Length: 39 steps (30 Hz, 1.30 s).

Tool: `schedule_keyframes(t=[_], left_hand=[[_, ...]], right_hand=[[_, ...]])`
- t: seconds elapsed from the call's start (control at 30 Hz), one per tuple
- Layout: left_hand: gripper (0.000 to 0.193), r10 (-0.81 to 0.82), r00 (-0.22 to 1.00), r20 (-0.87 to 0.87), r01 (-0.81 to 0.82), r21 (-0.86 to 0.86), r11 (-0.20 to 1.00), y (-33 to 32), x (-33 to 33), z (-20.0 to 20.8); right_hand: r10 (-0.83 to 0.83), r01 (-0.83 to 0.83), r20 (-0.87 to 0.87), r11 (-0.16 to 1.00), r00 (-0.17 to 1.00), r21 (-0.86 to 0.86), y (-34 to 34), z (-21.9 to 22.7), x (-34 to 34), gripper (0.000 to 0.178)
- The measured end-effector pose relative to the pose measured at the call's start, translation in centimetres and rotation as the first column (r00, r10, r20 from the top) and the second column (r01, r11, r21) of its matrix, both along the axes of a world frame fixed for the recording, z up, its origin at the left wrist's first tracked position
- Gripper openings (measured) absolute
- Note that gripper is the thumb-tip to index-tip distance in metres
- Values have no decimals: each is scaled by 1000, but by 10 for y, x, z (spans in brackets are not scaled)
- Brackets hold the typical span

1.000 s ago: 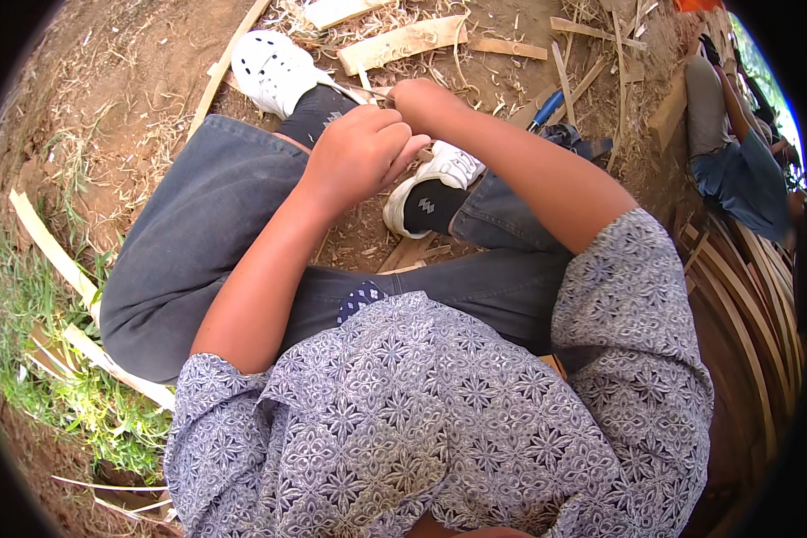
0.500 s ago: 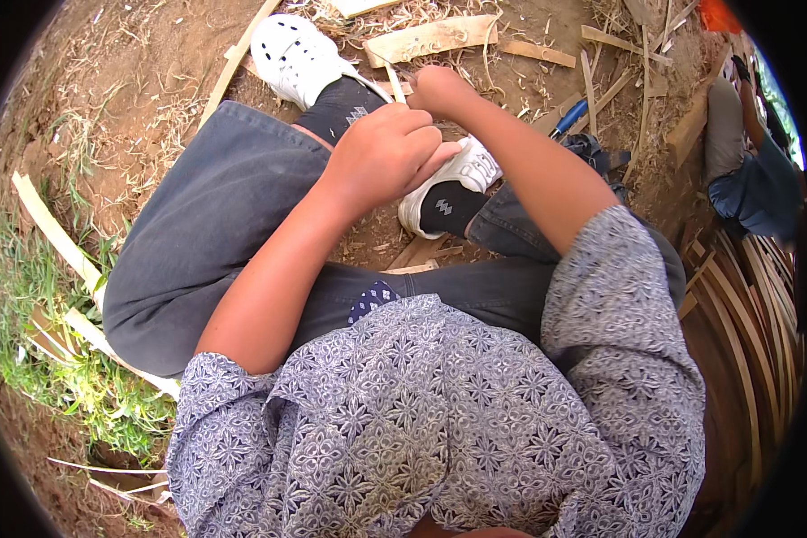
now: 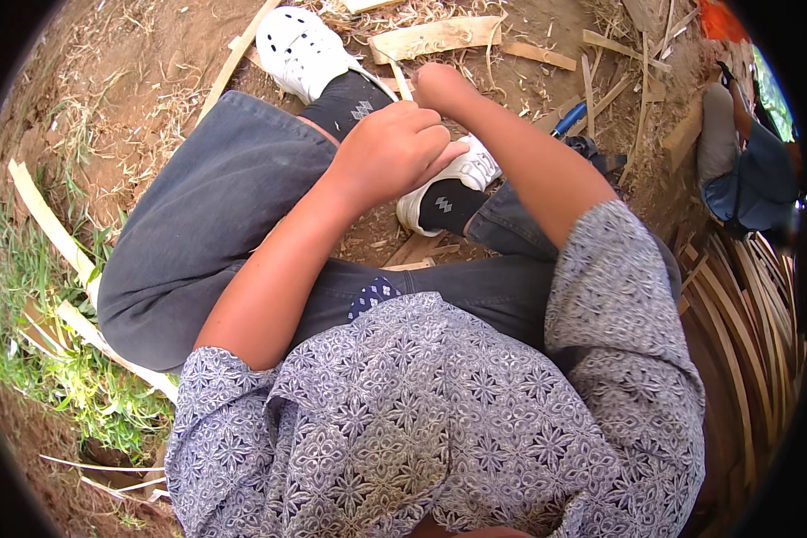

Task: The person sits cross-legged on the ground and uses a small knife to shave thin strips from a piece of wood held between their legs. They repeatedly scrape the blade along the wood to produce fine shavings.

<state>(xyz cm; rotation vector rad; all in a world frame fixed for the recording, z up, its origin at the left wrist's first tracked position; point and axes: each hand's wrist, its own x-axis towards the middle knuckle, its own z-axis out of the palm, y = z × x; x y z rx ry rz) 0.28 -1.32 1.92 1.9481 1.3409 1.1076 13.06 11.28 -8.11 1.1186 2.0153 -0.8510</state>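
My left hand (image 3: pixel 393 151) is closed, its knuckles up, above the gap between my two shoes. From its far side a narrow pale wooden strip (image 3: pixel 402 81) sticks out, pointing away from me. Right beside the strip, a little farther out, my right hand (image 3: pixel 443 91) is curled closed. Its fingers face away, so whatever it grips is hidden. Beyond both hands a broad, flat piece of wood (image 3: pixel 435 38) lies on the ground, with thin curled shavings around it.
White clogs (image 3: pixel 298 56) are on my feet. A blue-handled tool (image 3: pixel 572 117) lies right of my right forearm. Long wooden strips (image 3: pixel 744 332) are heaped at the right, below another person's blue clothing (image 3: pixel 758 175). Grass (image 3: pixel 81 377) and pale slats (image 3: pixel 54 229) lie left.
Both hands have shifted only slightly, staying close together. The strip's visible end has moved a little to the right. The whole view has also shifted slightly.
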Motion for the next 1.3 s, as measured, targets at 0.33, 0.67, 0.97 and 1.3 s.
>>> schedule_keyframes(t=[0.33,0.67,0.97,1.3], left_hand=[[29,29,1000,9,-29,-38,999,1,-4,3],[30,-5,1000,-2,5,-2,1000,0,2,-1],[30,-28,997,-68,23,-75,997,-2,1,10],[31,-126,988,-88,117,-95,989,1,-2,5]], right_hand=[[-52,36,-136,992,989,-120,-13,44,26,27],[-15,15,2,1000,1000,-27,-7,4,15,27],[-140,138,134,990,981,20,-1,-3,1,30],[-72,75,84,997,994,-30,-8,2,27,34]])
